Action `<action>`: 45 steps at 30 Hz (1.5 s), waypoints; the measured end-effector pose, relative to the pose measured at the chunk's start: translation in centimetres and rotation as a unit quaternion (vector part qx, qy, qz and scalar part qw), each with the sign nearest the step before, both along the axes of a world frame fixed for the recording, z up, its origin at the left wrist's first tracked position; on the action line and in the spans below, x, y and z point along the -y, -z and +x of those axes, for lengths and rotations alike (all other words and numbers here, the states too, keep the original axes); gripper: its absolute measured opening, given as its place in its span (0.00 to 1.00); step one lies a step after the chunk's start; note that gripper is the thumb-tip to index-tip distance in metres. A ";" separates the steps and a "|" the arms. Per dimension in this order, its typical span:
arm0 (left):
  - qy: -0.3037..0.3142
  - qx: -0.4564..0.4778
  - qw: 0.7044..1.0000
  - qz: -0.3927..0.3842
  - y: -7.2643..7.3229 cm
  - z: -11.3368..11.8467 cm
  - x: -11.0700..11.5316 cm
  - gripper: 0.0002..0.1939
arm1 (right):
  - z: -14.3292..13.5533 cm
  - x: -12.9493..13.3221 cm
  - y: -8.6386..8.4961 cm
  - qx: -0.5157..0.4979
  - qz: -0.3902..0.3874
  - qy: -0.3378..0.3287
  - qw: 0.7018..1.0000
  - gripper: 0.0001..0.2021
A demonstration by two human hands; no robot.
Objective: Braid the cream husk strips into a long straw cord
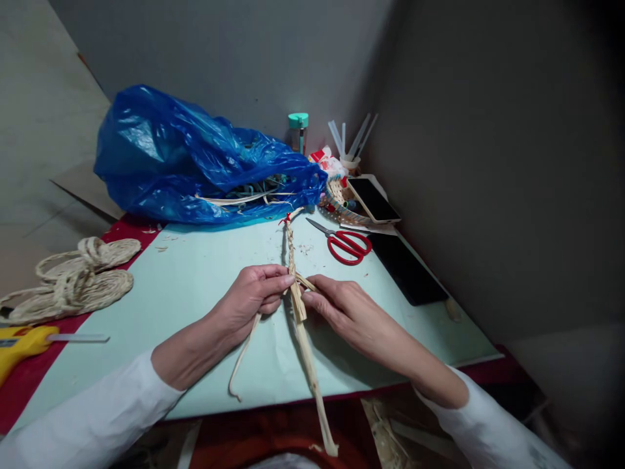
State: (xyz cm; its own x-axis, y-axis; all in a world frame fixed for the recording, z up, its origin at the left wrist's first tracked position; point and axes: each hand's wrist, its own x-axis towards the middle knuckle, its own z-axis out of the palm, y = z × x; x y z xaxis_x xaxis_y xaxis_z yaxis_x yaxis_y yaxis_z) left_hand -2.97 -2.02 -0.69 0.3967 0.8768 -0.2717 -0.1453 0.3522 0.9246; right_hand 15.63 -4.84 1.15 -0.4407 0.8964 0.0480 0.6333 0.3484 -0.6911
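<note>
A pale straw braid (291, 246) runs toward me down the middle of the table, its far end bound with red string (288, 218). My left hand (258, 291) pinches the braid at its near end, thumb on top. From under that hand a thin strand (243, 355) dangles to the left. My right hand (342, 305) is closed on a side strand (305, 281) just right of the braid. Between the hands a wide loose strand (307, 358) hangs past the table's front edge.
Red-handled scissors (349, 245) lie beyond my right hand, near a dark phone (407, 268). A blue plastic bag (195, 156) of fibres fills the back left. Woven sandals (83, 277) and a yellow glue gun (24, 345) sit at left. Behind the scissors, another phone (374, 198) rests on a basket (336, 192).
</note>
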 end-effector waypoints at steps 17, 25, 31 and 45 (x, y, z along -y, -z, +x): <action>-0.049 -0.263 0.928 0.258 0.4 0.9 0.4 0.08 | -3.4 1.4 0.1 0.094 0.072 0.064 0.991 0.13; -0.009 -0.048 0.998 0.032 0.3 -0.1 0.8 0.08 | -6.2 2.9 0.7 0.345 0.113 0.011 0.932 0.11; -0.033 -0.032 0.999 0.027 -0.2 -0.2 1.0 0.08 | -4.6 2.4 -0.5 0.258 0.154 0.025 0.953 0.10; -0.030 -0.080 0.989 0.121 -0.7 -0.9 1.4 0.12 | -3.6 -2.1 0.7 -0.251 -0.268 -0.022 0.930 0.16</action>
